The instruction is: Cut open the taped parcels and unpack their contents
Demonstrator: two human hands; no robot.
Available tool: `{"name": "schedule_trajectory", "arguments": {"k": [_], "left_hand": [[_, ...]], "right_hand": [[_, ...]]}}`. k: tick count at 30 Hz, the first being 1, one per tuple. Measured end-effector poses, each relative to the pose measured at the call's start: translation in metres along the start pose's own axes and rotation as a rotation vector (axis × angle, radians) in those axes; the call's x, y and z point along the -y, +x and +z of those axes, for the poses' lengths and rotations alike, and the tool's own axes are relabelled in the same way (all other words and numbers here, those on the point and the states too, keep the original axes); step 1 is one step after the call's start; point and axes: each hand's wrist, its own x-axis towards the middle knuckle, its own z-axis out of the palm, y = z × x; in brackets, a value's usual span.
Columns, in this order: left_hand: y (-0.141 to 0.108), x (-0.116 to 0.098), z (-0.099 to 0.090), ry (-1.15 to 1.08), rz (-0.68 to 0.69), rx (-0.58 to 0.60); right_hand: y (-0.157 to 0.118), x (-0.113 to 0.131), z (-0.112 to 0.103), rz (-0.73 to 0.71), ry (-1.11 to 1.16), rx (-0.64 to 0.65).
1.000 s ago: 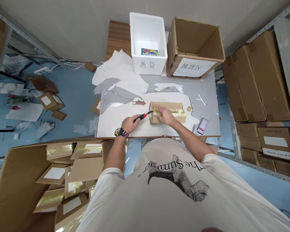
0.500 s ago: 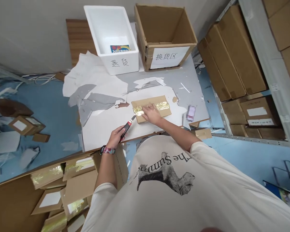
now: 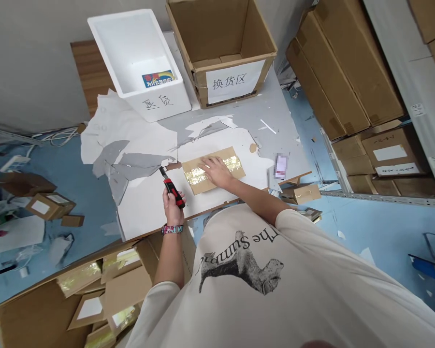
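Note:
A red and black utility knife [image 3: 173, 191] is gripped in my left hand [image 3: 173, 210], with its blade pointing up and away from me over the left part of the table. My right hand [image 3: 217, 172] lies spread on top of a flat cardboard package [image 3: 200, 186], which has shiny yellowish tape along its middle. The knife is left of the package and apart from it. White paper lies under the package, and torn grey and white sheets [image 3: 130, 162] are beside it.
A white foam box [image 3: 168, 107] holding a colourful booklet and an open cardboard box [image 3: 235, 82] stand at the table's back. A phone-like item [image 3: 281, 166] lies right. A large carton [image 3: 25, 314] of packages is lower left. Boxes fill the right shelf.
The knife has moved away from the package's left edge and turned to point up and left. My right hand still rests on the package. The whole view has shifted.

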Motion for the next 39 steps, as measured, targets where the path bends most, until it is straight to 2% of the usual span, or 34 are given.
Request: {"name": "schedule_trajectory", "arguments": {"k": [2, 5, 7, 10, 15, 20, 24, 30, 33, 39], "left_hand": [[0.003, 0.002, 0.026, 0.033, 0.007, 0.009], [0.004, 0.004, 0.058, 0.066, 0.012, -0.048], [0.002, 0.005, 0.073, 0.106, 0.012, -0.088], [-0.004, 0.005, 0.089, 0.162, 0.015, -0.089], [-0.011, -0.002, 0.108, 0.255, 0.136, -0.071], [-0.014, -0.001, 0.119, 0.275, 0.162, -0.092], [-0.022, 0.01, 0.13, 0.289, 0.208, -0.105], [-0.031, 0.033, 0.16, 0.268, 0.314, -0.185], [-0.029, 0.045, 0.168, 0.214, 0.377, -0.212], [-0.022, 0.059, 0.174, 0.24, 0.356, -0.321]], "right_hand": [[0.001, -0.005, -0.001, -0.016, 0.017, -0.012], [0.002, -0.017, -0.003, -0.014, 0.047, -0.056], [0.002, -0.026, -0.003, 0.001, 0.051, -0.061], [-0.002, -0.039, -0.003, 0.018, 0.048, -0.043], [-0.007, -0.054, -0.002, 0.022, 0.067, -0.04], [-0.008, -0.064, -0.002, 0.02, 0.101, -0.062], [-0.013, -0.081, -0.004, 0.008, 0.138, -0.062], [-0.029, -0.107, -0.005, 0.006, 0.15, -0.123], [-0.032, -0.112, 0.002, -0.006, 0.153, -0.153], [-0.024, -0.123, 0.025, -0.053, 0.114, -0.097]]}}
